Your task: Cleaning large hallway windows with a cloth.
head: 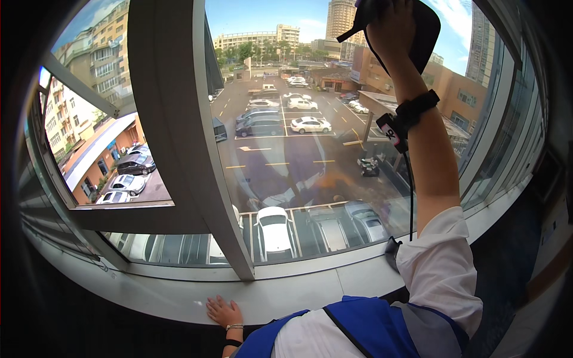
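My right hand (394, 33) is raised high against the large window pane (286, 165). It grips a dark flat tool (425, 40) with a rounded corner and a narrow bar sticking out to the left; what kind of tool it is, I cannot tell. The top of the hand and tool is cut off by the picture's rim. A black strap with a small device (394, 133) and a cable circles my right wrist. My left hand (224, 311) lies palm down on the pale window sill (309, 286), fingers spread, holding nothing.
A broad grey mullion (163, 112) divides the panes. Left of it, a tilted window sash (85, 85) stands open. A black object (393, 254) sits on the sill by my right sleeve. Beyond the glass, far below, are a car park (295, 154) and buildings.
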`<state>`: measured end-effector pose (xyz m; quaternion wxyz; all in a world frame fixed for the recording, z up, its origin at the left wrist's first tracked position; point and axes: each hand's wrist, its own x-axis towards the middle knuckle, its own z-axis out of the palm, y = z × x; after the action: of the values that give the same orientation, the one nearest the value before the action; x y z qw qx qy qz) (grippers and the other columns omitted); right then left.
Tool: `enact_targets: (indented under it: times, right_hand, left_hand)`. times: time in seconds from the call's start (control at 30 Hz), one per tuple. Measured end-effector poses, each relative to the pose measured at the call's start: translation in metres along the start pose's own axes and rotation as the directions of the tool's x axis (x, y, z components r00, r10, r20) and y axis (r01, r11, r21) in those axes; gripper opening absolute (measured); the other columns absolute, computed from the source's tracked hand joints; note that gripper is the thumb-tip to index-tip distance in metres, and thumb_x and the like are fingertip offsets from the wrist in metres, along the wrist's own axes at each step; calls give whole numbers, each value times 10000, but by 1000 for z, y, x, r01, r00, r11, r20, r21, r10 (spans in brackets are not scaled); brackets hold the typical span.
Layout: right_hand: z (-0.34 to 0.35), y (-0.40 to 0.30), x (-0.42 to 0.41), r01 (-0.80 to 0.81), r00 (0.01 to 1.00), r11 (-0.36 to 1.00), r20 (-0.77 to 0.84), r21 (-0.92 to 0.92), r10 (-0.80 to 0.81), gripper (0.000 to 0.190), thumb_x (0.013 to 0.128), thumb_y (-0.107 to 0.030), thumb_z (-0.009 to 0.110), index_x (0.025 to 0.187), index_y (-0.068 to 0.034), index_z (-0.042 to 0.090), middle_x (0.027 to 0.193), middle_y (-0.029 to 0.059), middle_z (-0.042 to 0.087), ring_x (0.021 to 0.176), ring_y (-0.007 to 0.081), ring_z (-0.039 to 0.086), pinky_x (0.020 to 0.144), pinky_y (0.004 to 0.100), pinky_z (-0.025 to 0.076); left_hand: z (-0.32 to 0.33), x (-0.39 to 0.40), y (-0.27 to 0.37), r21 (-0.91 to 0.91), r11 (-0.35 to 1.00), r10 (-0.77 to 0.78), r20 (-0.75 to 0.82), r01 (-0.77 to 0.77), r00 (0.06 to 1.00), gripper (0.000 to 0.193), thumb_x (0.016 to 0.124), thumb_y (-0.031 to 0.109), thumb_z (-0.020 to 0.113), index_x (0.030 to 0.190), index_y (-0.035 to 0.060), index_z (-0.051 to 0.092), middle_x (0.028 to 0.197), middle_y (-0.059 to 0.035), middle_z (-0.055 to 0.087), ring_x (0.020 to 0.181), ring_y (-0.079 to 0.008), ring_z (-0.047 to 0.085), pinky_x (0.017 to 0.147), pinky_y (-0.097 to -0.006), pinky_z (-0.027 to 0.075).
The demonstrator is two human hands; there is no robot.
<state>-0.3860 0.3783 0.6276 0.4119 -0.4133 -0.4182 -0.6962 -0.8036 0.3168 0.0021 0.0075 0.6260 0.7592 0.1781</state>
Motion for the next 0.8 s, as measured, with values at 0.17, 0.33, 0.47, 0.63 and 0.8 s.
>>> enact_targets:
  times: [0.17, 0.33, 0.47, 0.63, 0.8]
  right_hand:
    - [-13, -109, 5, 105, 985, 974, 115, 200, -129, 481, 734, -248, 572, 1156, -30, 498, 1304, 220, 372, 1194, 423, 335, 970, 495, 293]
    - [17, -166, -15, -28, 949, 711, 242, 702, -202, 409, 829, -275, 509, 1192, -97, 447, 1142, 199, 498, 1027, 353, 506, 886, 420, 403]
    - [13, -154, -9, 175, 942, 689, 83, 703, -325, 355, 823, -274, 528, 1137, -110, 506, 1142, 176, 501, 1055, 338, 487, 881, 419, 388]
    - [19, -112, 0, 352, 926, 730, -104, 586, -363, 367, 805, -295, 563, 1140, -152, 519, 1138, 140, 519, 1059, 310, 493, 891, 399, 384]
    - [22, -24, 6, 253, 952, 788, 3, 562, -308, 371, 812, -327, 537, 1139, -153, 522, 1119, 159, 532, 1040, 321, 506, 908, 393, 376]
  left_hand:
    - [-1, -2, -2, -21, 1000, 3, 16, -3, 1000, 567, 744, 324, 568, 1229, 62, 436, 1376, -207, 264, 1266, -383, 237, 1019, -510, 171]
    - [-2, 0, -2, -17, 1000, 5, 25, -5, 1000, 568, 748, 324, 568, 1231, 58, 434, 1381, -201, 256, 1269, -380, 234, 1018, -513, 173]
    - [-6, -2, -1, -1, 1000, -14, 20, 14, 1000, 561, 750, 312, 574, 1235, 65, 436, 1376, -192, 270, 1268, -370, 242, 1016, -506, 184]
    - [0, 1, -1, 44, 999, -20, -14, 20, 1000, 551, 748, 307, 586, 1235, 88, 448, 1357, -160, 323, 1251, -345, 284, 1006, -484, 217]
    - [-2, 3, 1, 113, 993, -37, -33, 41, 999, 523, 749, 311, 592, 1218, 115, 471, 1339, -127, 370, 1226, -305, 332, 980, -471, 262]
